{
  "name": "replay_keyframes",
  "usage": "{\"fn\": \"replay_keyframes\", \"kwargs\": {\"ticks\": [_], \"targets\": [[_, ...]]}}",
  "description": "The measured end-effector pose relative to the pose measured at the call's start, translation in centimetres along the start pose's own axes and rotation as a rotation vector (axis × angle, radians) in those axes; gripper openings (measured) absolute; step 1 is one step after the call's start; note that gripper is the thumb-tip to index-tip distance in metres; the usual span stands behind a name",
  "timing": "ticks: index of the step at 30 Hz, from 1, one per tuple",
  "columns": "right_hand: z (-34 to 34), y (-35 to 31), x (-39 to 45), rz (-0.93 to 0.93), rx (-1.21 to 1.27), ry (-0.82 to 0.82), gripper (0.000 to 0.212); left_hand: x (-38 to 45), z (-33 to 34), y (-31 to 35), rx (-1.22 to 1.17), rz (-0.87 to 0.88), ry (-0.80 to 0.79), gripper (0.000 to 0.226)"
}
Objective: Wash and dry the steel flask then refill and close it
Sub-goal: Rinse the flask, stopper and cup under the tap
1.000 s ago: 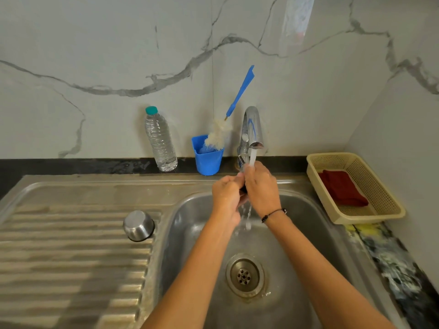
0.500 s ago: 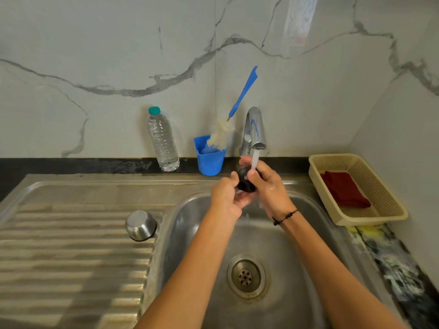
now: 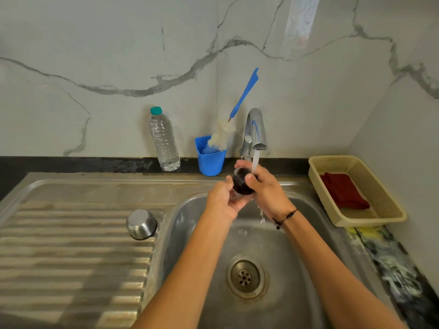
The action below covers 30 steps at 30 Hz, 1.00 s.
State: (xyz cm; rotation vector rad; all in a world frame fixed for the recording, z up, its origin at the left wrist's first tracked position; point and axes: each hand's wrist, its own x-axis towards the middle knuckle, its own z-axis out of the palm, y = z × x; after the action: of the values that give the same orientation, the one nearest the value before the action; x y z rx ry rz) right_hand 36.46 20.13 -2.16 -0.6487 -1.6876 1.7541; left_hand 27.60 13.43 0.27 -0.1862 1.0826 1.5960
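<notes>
Both my hands hold a small round black flask stopper (image 3: pixel 241 184) under the running tap (image 3: pixel 256 129), over the steel sink basin (image 3: pixel 308 269). My right hand (image 3: pixel 267 189) grips it from the right, thumb across its front. From the left and below, my left hand (image 3: pixel 222 201) cups it with curled fingers. Water runs over the stopper and drips off my right wrist. A steel flask cup (image 3: pixel 141 223) stands upside down on the ribbed drainboard (image 3: pixel 71 252). The flask body is not in view.
A clear water bottle (image 3: pixel 164 141) and a blue cup (image 3: pixel 210 160) with a bottle brush (image 3: pixel 223 136) stand at the back wall. A beige basket (image 3: pixel 384 205) holding a red cloth (image 3: pixel 343 191) sits right of the sink. The drain (image 3: pixel 245 276) is open.
My hands have parted and turned, so the black stopper now shows between them. They rose slightly toward the spout; water keeps running.
</notes>
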Motion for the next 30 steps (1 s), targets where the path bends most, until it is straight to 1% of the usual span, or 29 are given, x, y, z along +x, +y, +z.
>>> {"fn": "replay_keyframes", "kwargs": {"ticks": [2, 3, 5, 9, 12, 14, 16, 18, 20, 21, 23, 24, 25, 26, 28, 30], "targets": [[-0.4, 0.0, -0.3, 0.035, -0.028, -0.080, 0.033, -0.1, -0.3, 0.2, 0.020, -0.030, 0.007, 0.023], [-0.3, -0.1, -0.4, 0.047, -0.081, -0.065, 0.030, -0.1, -0.4, 0.1, 0.036, -0.031, 0.015, 0.025], [0.3, -0.5, -0.4, 0.025, -0.201, 0.030, 0.020, -0.1, -0.4, -0.3, 0.068, -0.010, 0.021, 0.025], [1.4, -0.4, -0.2, -0.101, -0.331, 0.182, 0.011, -0.1, -0.2, -0.8, 0.088, 0.041, 0.007, 0.020], [1.6, -0.1, -0.1, -0.121, -0.376, 0.266, 0.010, -0.2, -0.1, -1.0, 0.124, 0.048, 0.000, 0.018], [1.7, -0.1, 0.2, -0.113, -0.377, 0.323, 0.017, -0.3, 0.0, -1.1, 0.127, 0.045, 0.002, 0.014], [1.6, -0.3, 0.5, -0.060, -0.248, 0.336, 0.022, -0.3, 0.1, -1.1, 0.120, 0.037, 0.001, 0.012], [1.1, -0.7, 0.5, 0.008, -0.013, 0.288, 0.023, -0.4, 0.1, -0.9, 0.094, 0.020, 0.006, 0.009], [0.5, -0.9, 0.1, 0.037, 0.194, 0.160, 0.026, -0.1, -0.2, -0.5, 0.050, -0.008, 0.026, 0.008], [0.0, -0.9, -0.2, 0.029, 0.260, 0.088, 0.028, 0.1, -0.3, -0.3, 0.037, -0.025, 0.031, 0.010], [-0.8, -0.8, -0.6, 0.000, 0.319, -0.025, 0.030, 0.4, -0.6, 0.0, 0.021, -0.046, 0.041, 0.022], [-1.0, -0.7, -0.6, -0.009, 0.323, -0.055, 0.031, 0.5, -0.6, -0.1, 0.011, -0.049, 0.045, 0.027], [-1.2, -0.6, -0.6, -0.014, 0.320, -0.056, 0.032, 0.5, -0.5, -0.1, 0.013, -0.049, 0.041, 0.028], [-1.2, -0.6, -0.5, -0.012, 0.320, -0.026, 0.032, 0.4, -0.4, -0.3, 0.032, -0.035, 0.036, 0.025], [-0.8, -0.7, -0.3, 0.005, 0.324, 0.087, 0.030, 0.0, 0.1, -0.5, 0.087, 0.018, 0.014, 0.012], [-0.2, -1.3, -0.1, -0.003, 0.317, 0.176, 0.028, -0.4, 0.7, -0.6, 0.126, 0.078, -0.009, 0.011]]}}
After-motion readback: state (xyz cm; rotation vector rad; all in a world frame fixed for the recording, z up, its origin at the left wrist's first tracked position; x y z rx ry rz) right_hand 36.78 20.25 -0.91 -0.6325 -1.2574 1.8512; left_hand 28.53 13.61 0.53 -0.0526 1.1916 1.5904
